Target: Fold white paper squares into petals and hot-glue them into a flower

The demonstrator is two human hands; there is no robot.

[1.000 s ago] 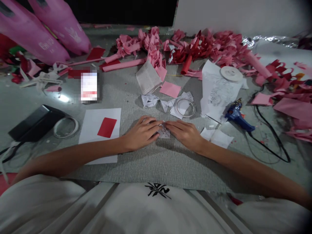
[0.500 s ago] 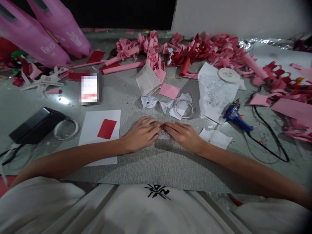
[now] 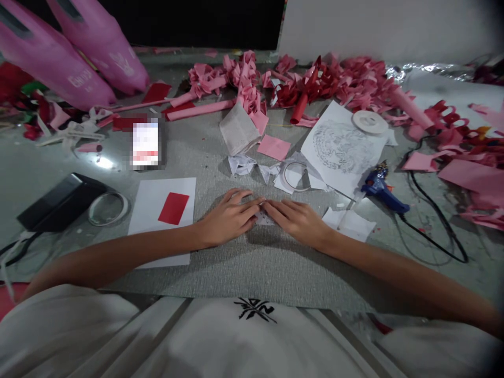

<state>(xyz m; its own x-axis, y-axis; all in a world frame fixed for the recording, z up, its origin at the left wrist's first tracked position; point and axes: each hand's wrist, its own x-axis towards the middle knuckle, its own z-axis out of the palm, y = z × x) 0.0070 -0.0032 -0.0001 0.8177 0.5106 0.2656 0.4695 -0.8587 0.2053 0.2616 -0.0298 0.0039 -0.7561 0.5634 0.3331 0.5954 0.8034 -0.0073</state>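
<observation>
My left hand [image 3: 228, 216] and my right hand [image 3: 296, 220] lie side by side on a grey mat [image 3: 252, 268], fingertips meeting over a small folded piece of white printed paper [image 3: 262, 217]. Both hands press down on it and hide most of it. To the left lies a white sheet [image 3: 153, 210] with a red rectangle of paper [image 3: 174, 208] on it. Just beyond my fingers sit small folded white paper bows [image 3: 252, 167] and a clear tape ring [image 3: 295, 175].
A blue glue gun [image 3: 380, 188] with a black cord lies at right, beside a printed white sheet [image 3: 340, 147] and a white tape roll [image 3: 369, 122]. Pink and red paper flowers [image 3: 315, 79] pile up at the back. A black box [image 3: 59, 202] and another tape ring [image 3: 108, 207] are at left.
The printed white sheet at right, standing curled up before, now lies flatter and over part of the clear tape ring. My hands stay pressed on the small paper, barely shifted.
</observation>
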